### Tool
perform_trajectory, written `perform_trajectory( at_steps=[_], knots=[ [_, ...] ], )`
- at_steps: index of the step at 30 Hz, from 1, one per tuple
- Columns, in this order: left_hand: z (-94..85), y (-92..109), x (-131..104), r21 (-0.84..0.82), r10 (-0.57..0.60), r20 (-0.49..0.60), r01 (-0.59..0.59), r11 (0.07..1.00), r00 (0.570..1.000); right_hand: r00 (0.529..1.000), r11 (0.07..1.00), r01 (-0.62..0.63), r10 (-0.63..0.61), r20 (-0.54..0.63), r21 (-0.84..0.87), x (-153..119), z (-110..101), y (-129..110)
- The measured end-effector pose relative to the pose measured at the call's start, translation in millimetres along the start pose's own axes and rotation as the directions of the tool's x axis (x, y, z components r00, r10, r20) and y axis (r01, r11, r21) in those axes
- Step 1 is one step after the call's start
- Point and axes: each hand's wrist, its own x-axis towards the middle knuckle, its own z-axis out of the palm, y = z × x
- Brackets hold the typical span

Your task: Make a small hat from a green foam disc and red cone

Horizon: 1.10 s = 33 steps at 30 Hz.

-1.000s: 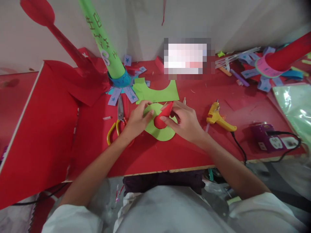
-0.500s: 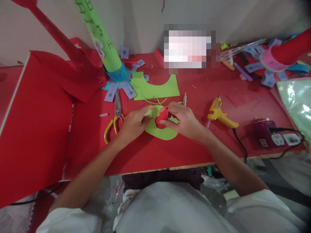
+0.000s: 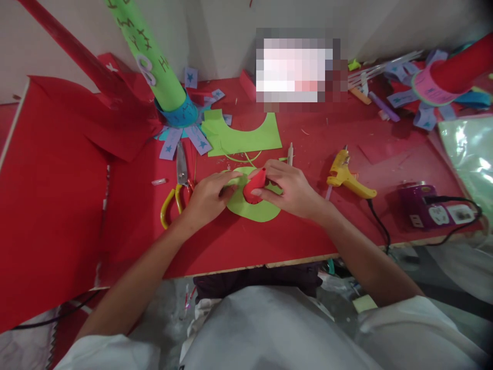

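Note:
A small red paper cone (image 3: pixel 254 189) stands on a round light-green paper piece (image 3: pixel 262 213) on the red table. My right hand (image 3: pixel 291 188) is closed on the cone, its thumb near the base and its fingers behind. On the other side, my left hand (image 3: pixel 213 194) holds the left rim of the green paper, thumb and fingers bent around it. A larger green sheet with a curved cut-out (image 3: pixel 246 141) lies just beyond, with thin green strips in front of it. Yellow-handled scissors (image 3: pixel 181 177) rest left of my left hand.
A yellow glue gun (image 3: pixel 348 177) and a purple power socket box (image 3: pixel 421 205) with a black cable sit to the right. At the left stand a green paper tube (image 3: pixel 154 61) and a large red folded panel (image 3: pixel 54 195). A white pen-like stick (image 3: pixel 290 153) lies beyond my right hand.
The cone leans very slightly less to the right and sits in nearly the same place on the green paper. Both hands keep their hold; the view has shifted a little.

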Motion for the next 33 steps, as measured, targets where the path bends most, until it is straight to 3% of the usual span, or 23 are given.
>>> perform_trajectory(
  at_steps=[9,17,25,29,33],
  knots=[
    [4.7,-4,1,0.011,-0.016,-0.041,0.016,1.000,0.999,1.000,1.000,0.004,-0.004,0.022,0.010,2,-1,-2],
    [8.4,-4,1,0.054,-0.123,-0.031,0.124,0.991,0.992,0.999,1.000,-0.006,0.006,0.038,0.006,1,-2,-2],
    [7.4,-1,1,0.228,0.058,-0.099,-0.034,0.973,0.993,1.000,1.000,-0.003,0.003,0.028,0.012,-1,1,0],
    [-3.7,0,-1,0.137,0.149,0.028,-0.152,0.979,0.988,1.000,1.000,0.009,-0.009,0.029,0.012,-3,1,2],
    [-7.6,2,-7,0.243,0.129,0.213,-0.181,0.953,0.968,1.000,1.000,0.010,-0.010,0.030,-0.001,-4,2,4]
  ],
)
